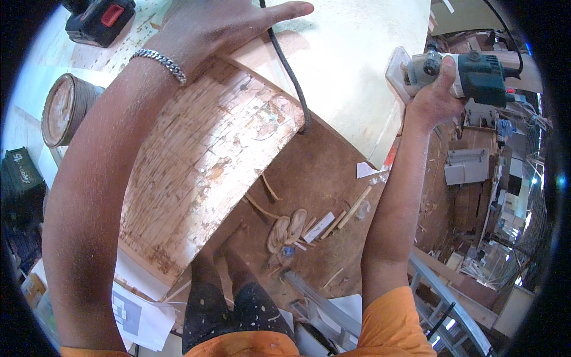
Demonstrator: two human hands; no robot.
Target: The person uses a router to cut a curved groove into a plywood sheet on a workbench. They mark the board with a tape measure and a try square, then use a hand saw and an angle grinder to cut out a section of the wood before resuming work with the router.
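Note:
My left hand [217, 25] lies flat near the top of the view on a pale white board [351, 77], thumb stretched out to the right. Its other fingers run partly out of the picture. A black cord [282, 56] hangs over the board beside that thumb. My right hand [437, 102] grips a trim router [476, 74] with a green motor housing and a pale metal body. The router is turned sideways, its whitish base plate [397, 74] against the board's right edge. Below the board sits a worn plywood surface [196, 160] with peeling patches.
At the upper left are a black battery pack [100, 22] with a red button and a round, stained can [62, 110]. Sandals [286, 229] and wood strips [355, 207] lie on the brown floor. A metal ladder [437, 285] stands at lower right; printed paper [140, 318] at lower left.

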